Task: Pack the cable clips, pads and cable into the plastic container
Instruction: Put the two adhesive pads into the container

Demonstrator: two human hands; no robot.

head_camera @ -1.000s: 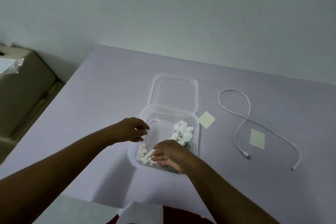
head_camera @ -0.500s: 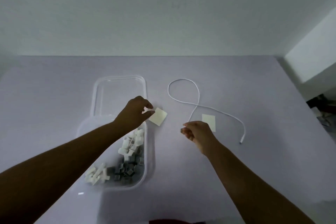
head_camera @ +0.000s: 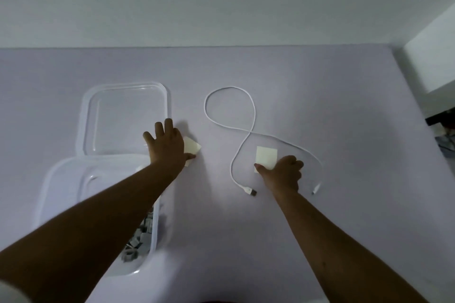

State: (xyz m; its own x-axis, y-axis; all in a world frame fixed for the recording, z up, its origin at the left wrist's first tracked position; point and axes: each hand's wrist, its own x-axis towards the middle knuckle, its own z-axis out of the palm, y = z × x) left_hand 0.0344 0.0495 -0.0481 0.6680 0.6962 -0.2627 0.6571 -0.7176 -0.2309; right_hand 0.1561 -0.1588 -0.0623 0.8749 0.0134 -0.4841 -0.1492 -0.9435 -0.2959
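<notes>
The clear plastic container (head_camera: 56, 179) stands at the near left with grey cable clips (head_camera: 140, 241) inside, mostly hidden by my left forearm. Its clear lid (head_camera: 123, 115) lies flat just behind it. My left hand (head_camera: 166, 146) lies with spread, straight fingers over a pale square pad (head_camera: 193, 147), thumb across the pad's near corner. A second pale pad (head_camera: 267, 156) lies inside a loop of the white cable (head_camera: 248, 130). My right hand (head_camera: 284, 172) pinches this pad's near edge between thumb and curled fingers. The cable's USB plug (head_camera: 251, 192) lies left of my right wrist.
The lilac table (head_camera: 320, 96) ends at a pale wall behind. Past its right edge stand a white block (head_camera: 433, 61) and some dark items (head_camera: 443, 120). The cable's small end (head_camera: 316, 188) lies right of my right hand.
Both hands left the container. My left hand reached onto the pad beside the lid and flattened. My right hand moved right and took the second pad's edge. The view shifted closer.
</notes>
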